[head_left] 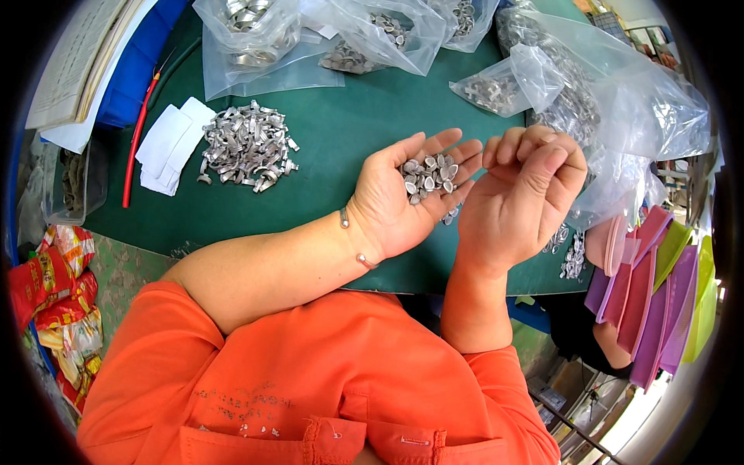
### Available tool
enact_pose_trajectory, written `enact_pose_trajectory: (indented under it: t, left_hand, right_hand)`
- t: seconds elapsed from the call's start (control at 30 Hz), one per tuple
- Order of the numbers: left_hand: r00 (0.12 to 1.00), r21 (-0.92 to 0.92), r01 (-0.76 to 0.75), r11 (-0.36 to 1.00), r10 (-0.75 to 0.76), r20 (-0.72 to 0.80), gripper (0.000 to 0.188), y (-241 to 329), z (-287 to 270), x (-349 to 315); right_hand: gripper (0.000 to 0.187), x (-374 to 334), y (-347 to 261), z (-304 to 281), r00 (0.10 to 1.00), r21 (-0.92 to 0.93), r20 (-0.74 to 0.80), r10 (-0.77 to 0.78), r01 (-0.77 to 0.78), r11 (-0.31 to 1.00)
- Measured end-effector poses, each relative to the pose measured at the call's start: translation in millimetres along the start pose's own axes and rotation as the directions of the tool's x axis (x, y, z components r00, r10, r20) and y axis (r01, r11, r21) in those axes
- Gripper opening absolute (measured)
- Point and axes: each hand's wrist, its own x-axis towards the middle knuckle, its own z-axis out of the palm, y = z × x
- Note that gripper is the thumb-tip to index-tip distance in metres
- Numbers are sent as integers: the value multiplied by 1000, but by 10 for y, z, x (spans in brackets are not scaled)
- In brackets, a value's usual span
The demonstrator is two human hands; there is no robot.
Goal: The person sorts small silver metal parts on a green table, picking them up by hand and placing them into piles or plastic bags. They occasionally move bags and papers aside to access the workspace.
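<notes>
My left hand lies palm up over the green table, cupping a small heap of oval, cup-shaped metal pieces. A metal cuff bracelet circles that wrist. Just to its right, my right hand is raised, fingers curled in and thumb pressed against them. Whatever it pinches, if anything, is hidden by the fingers. Behind and beside the right wrist, more small metal pieces lie near the table's front edge, partly covered. Left of my hands sits a pile of curved, band-like metal parts.
White paper slips and a red pen-like tool lie left, beside a blue bin. Clear plastic bags of metal parts line the back; a larger bag fills the far right. Colourful plastic bins hang right.
</notes>
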Motion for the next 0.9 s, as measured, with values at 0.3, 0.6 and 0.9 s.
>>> enact_pose_trajectory:
  t: [0.3,0.6,0.9]
  left_hand:
    - [1000,17,-21,1000,21,15,34,6,-3,7]
    - [999,-32,-4,999,3,-42,30,-33,20,-16]
    - [995,236,-45,971,63,-72,26,371,564,-29]
  right_hand:
    - [15,-64,-4,-39,1000,38,25,2,-3,999]
    - [19,-122,-35,-183,995,-47,-102,11,-16,999]
    - [15,-358,-31,-613,959,-135,-273,81,-121,983]
